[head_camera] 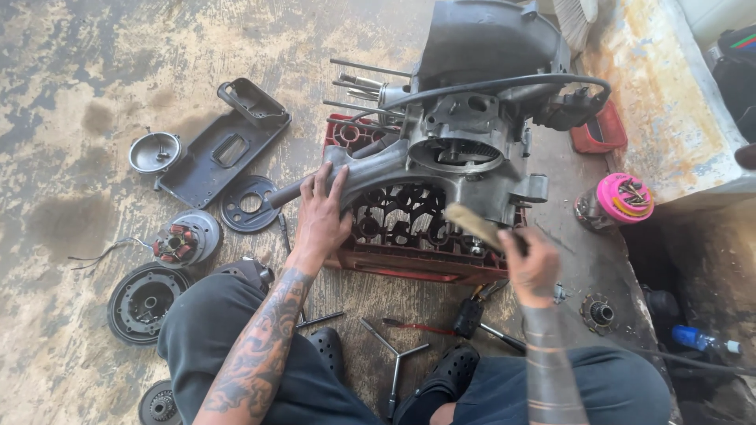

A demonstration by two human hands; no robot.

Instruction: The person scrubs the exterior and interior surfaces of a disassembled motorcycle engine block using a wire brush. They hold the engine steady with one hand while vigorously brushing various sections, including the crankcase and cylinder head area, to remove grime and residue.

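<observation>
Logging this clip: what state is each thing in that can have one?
engine case: lying on the red crate, opened up, studs bare
left hand: flat on the case's arm
right hand: gripping a brush against the case
flat black cover: off, on the floor
stator: removed, wires loose
pink tub: open, holding small parts
three-way wrench: lying unused

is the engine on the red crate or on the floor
On the crate: the engine case rests atop the red plastic crate, steadied by the left hand.
</observation>
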